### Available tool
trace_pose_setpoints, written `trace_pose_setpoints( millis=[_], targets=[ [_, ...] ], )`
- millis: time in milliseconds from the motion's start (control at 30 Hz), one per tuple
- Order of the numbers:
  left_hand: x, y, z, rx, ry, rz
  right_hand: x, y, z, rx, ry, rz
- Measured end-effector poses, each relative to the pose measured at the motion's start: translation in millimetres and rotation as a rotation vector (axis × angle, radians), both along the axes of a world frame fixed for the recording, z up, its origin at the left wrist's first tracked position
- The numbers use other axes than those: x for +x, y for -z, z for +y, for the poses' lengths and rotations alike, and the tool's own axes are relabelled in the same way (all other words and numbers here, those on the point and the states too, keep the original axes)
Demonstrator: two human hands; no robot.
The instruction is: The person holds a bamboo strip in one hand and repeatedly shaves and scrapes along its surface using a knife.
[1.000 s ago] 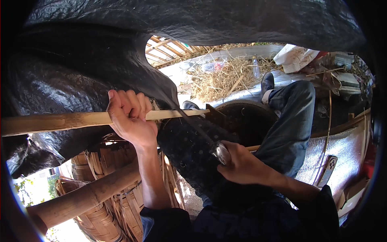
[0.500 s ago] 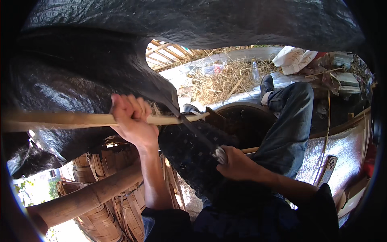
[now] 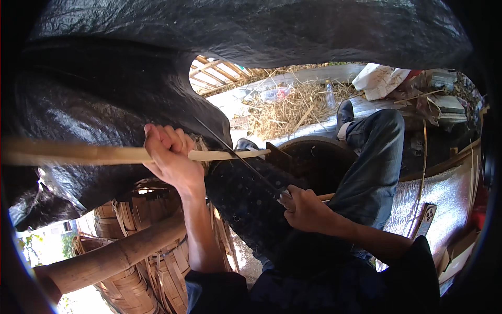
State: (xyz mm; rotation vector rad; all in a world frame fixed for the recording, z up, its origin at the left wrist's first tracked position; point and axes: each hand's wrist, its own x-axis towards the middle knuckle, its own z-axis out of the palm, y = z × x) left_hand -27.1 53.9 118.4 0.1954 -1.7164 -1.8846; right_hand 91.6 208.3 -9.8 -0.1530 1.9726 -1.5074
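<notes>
My left hand (image 3: 180, 165) is closed around a long, pale bamboo strip (image 3: 104, 155) that runs in from the left edge. Past my fist, the strip's thinner end reaches to a dark upright piece (image 3: 278, 153) beside the round dark rim. In my right hand (image 3: 309, 210), lower and to the right, is the handle of a long knife (image 3: 256, 171). Its narrow dark blade slants up and left, crossing the strip between my fist and the strip's end. A dark cloth (image 3: 240, 201) with bits of debris covers my leg beneath the blade.
Black plastic sheeting (image 3: 94, 99) hangs at the left and overhead. Woven bamboo baskets (image 3: 125, 277) and a thick bamboo pole (image 3: 120, 251) stand at lower left. A straw heap (image 3: 277, 112) and clear bottle (image 3: 330, 94) lie ahead. At right rests a phone (image 3: 426, 220).
The knife blade has turned to show a thinner profile and reaches farther up and left. My left hand and the strip have barely moved.
</notes>
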Motion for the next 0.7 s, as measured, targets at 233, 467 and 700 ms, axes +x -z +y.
trace_pose_setpoints(
  millis=[233, 467, 700],
  targets=[
    [-1, 3, -2, -0.063, -0.013, 0.019, -24, -60, 17, -0.135, 0.024, 0.359],
    [-4, 0, -2, -0.022, -0.064, 0.006, -4, 5, 7, -0.128, 0.031, 0.114],
    [-3, -1, -4, -0.062, -0.069, 0.022, -33, -45, 18, -0.121, 0.043, 0.349]
  ],
)
